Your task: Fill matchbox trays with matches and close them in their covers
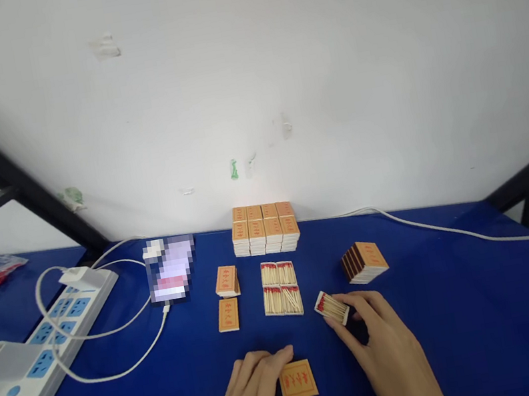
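My left hand (256,392) is closed around the left side of an orange matchbox cover (298,380), printed face up, near the front of the blue table. Whether anything is inside that cover is hidden. Between thumb and forefinger, my right hand (387,343) grips a small white matchbox tray (332,308) of red-tipped matches, tilted slightly. Just left of it, several open trays of matches (280,288) lie side by side in a block. Farther left are a short stack of orange covers (227,281) and a single orange cover (228,315).
Stacked matchboxes (264,228) stand against the wall. A row of matchboxes (364,261) with dark striking sides sits right of centre. On the left are a white power strip (59,334), looping white cables (122,376) and a blurred phone (175,267). Another cable (431,222) runs along the right back.
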A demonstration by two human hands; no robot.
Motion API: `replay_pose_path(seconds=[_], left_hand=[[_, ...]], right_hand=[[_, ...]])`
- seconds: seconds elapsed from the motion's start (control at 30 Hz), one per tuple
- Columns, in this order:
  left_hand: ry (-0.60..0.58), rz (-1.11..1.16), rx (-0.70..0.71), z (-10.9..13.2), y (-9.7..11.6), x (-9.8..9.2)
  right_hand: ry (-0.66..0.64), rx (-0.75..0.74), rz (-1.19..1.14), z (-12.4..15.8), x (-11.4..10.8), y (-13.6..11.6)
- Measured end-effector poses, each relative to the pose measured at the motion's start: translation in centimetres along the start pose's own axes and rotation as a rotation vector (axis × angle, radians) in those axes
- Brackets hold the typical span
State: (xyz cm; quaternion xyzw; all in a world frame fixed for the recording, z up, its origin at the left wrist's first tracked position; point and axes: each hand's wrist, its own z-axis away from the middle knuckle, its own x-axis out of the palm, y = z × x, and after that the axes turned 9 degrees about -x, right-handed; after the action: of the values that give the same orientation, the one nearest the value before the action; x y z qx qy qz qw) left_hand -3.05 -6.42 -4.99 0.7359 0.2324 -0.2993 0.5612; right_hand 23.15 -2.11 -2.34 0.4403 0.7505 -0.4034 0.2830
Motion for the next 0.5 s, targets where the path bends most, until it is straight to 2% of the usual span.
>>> replay_pose_path(seconds=[0.23, 0.37, 0.5], left_hand=[[-0.05, 0.076, -0.01, 0.0, 0.1, 0.2], [-0.048, 0.123, -0.04, 0.1, 0.1, -0.2], [-0.031, 0.165, -0.045, 0.1, 0.2, -0.6]], right_hand=[[-0.117, -0.073, -0.187, 2.8, -1.6, -0.5], [-0.173, -0.168, -0.34, 4.7, -1.6, -0.7], [-0.176, -0.194, -0.386, 5.1, -1.5, -0.9]])
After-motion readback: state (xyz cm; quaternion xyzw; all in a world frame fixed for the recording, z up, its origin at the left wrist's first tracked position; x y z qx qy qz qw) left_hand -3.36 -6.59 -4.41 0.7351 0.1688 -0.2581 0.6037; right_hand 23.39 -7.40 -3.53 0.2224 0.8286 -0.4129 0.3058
